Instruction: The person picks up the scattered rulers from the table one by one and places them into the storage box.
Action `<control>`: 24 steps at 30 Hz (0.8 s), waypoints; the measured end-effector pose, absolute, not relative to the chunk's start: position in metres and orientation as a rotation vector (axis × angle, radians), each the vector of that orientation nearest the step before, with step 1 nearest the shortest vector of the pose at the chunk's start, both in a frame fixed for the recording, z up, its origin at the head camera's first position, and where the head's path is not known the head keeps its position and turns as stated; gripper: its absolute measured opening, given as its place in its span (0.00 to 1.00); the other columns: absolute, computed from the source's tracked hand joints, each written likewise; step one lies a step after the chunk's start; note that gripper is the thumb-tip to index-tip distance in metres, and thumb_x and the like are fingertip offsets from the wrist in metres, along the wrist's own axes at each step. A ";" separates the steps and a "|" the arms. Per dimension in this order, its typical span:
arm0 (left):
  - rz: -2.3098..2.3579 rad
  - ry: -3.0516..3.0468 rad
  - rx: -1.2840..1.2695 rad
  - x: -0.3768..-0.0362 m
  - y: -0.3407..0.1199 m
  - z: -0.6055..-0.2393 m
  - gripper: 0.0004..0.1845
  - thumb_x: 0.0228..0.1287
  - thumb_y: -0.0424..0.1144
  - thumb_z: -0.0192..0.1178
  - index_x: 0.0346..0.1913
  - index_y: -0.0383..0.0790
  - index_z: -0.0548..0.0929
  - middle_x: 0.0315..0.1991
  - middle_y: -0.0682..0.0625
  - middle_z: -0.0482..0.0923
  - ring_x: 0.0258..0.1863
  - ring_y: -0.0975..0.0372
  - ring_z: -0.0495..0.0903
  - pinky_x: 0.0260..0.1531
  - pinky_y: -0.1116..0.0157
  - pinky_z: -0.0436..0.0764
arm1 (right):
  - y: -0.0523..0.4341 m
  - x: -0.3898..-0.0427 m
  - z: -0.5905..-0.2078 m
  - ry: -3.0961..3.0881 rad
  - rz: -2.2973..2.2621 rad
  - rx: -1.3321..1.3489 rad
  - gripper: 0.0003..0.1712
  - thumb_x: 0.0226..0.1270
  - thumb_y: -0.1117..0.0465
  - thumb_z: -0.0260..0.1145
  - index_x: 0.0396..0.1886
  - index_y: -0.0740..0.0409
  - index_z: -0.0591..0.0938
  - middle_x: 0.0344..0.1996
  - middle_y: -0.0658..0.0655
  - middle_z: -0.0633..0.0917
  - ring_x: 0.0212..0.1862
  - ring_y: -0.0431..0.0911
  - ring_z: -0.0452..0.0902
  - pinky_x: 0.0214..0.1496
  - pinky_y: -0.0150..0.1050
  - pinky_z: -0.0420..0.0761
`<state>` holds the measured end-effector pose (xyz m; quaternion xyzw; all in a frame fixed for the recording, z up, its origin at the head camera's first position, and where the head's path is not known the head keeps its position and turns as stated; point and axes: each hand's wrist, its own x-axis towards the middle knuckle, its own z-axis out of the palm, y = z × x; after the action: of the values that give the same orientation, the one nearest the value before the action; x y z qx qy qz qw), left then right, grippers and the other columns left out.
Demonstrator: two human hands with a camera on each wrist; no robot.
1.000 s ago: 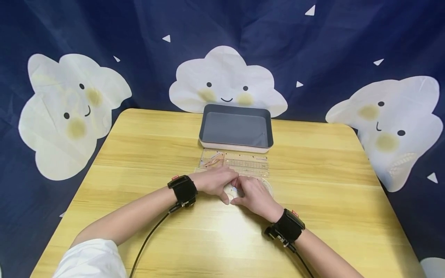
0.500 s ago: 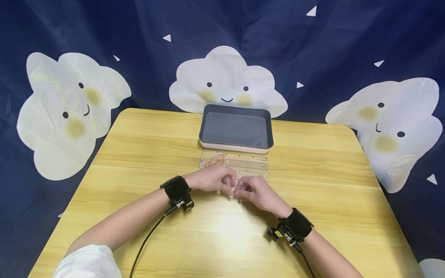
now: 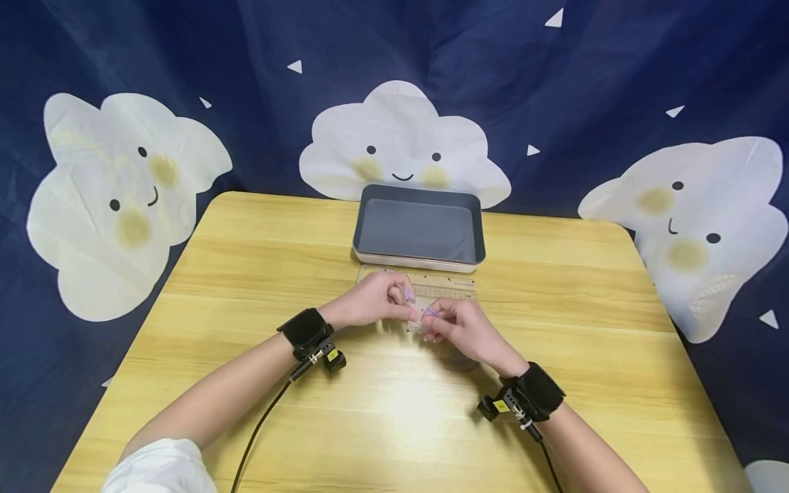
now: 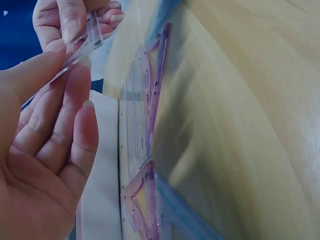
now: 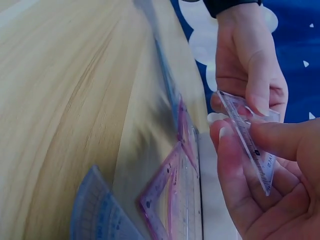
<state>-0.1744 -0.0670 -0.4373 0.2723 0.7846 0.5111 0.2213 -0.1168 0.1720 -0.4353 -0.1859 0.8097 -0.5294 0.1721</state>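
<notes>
Both hands pinch a small clear set square [image 5: 245,135] with printed scale marks, lifted above the table and tilted. My left hand [image 3: 372,301] holds its far end in the right wrist view, between thumb and fingers. My right hand [image 3: 465,329] grips the other end; in that same view its thumb [image 5: 285,140] presses the plastic. Beneath the hands lie pink-edged set squares [image 5: 156,200], a blue protractor [image 5: 102,212] and a clear straight ruler [image 3: 444,282]. In the head view the hands hide most of these.
Behind the rulers stands a grey-lined rectangular tray [image 3: 419,259] with a white outside, near the table's back edge. A dark blue curtain [image 3: 524,82] with cloud prints hangs behind the wooden table [image 3: 259,274]. Cables [image 3: 255,431] run from both wrist cameras.
Both hands have risen from low over the rulers and protractor, and the wrists have moved slightly apart. The small set square now shows between their fingertips. The tray has stayed put.
</notes>
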 end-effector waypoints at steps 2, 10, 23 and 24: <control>1.472 2.126 0.716 -0.174 -0.066 -0.437 0.14 0.60 0.36 0.78 0.42 0.40 0.82 0.29 0.52 0.88 0.34 0.49 0.88 0.41 0.62 0.85 | 0.172 -0.118 -0.436 2.287 -1.534 -0.501 0.06 0.77 0.67 0.64 0.43 0.66 0.85 0.33 0.61 0.90 0.37 0.63 0.88 0.41 0.52 0.88; 1.624 2.060 0.681 -0.171 -0.056 -0.444 0.13 0.64 0.32 0.74 0.45 0.37 0.80 0.39 0.49 0.86 0.38 0.59 0.86 0.44 0.63 0.86 | 0.173 -0.125 -0.435 2.211 -1.747 -0.332 0.09 0.79 0.66 0.62 0.48 0.71 0.82 0.36 0.65 0.90 0.37 0.56 0.89 0.45 0.56 0.87; 1.765 2.074 0.613 -0.182 -0.050 -0.432 0.06 0.71 0.31 0.67 0.47 0.36 0.86 0.34 0.45 0.87 0.37 0.34 0.86 0.42 0.43 0.87 | 0.189 -0.135 -0.425 2.362 -1.752 -0.256 0.10 0.74 0.66 0.68 0.50 0.68 0.83 0.38 0.64 0.89 0.34 0.44 0.86 0.41 0.39 0.87; 1.765 2.075 0.611 -0.182 -0.050 -0.431 0.06 0.71 0.31 0.67 0.48 0.36 0.86 0.34 0.45 0.87 0.37 0.34 0.86 0.42 0.43 0.87 | 0.189 -0.135 -0.424 2.358 -1.753 -0.258 0.10 0.74 0.66 0.68 0.50 0.68 0.83 0.38 0.63 0.89 0.35 0.45 0.86 0.41 0.40 0.88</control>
<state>-0.1824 -0.0505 -0.4313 0.2157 0.7320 0.6224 0.1740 -0.1352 0.1891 -0.4241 -0.0871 0.7958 -0.5916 0.0957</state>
